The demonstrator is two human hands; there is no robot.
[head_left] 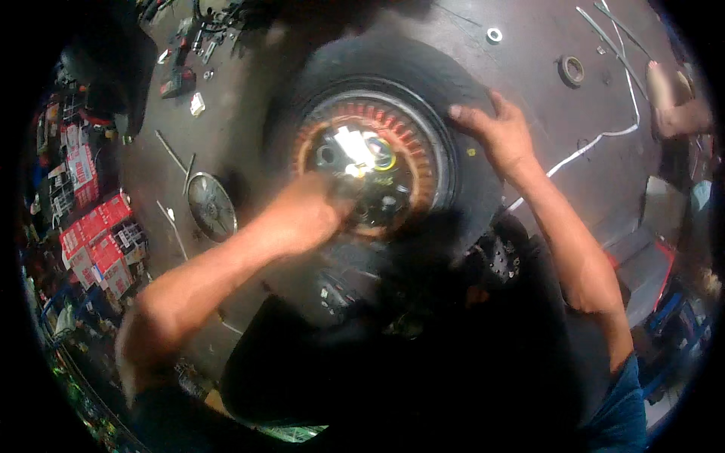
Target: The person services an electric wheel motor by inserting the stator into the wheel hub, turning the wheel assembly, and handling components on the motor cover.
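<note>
Red cardboard boxes (94, 234) stacked at 9 o'clock of view. Round metal cover disc (211, 205) on dark floor (226, 143), at 9 o'clock of black rubber tyre (393, 64). Tyre lies flat at centre; copper-coloured winding ring (355, 113) and shiny hub plate (362, 166) exposed inside it. Left hand (313, 208) blurred, on hub at 7 o'clock; grip cannot be judged. Right hand (495, 128) spread flat on tyre at 3 o'clock. Hands well apart. White cable (596, 140) beyond.
</note>
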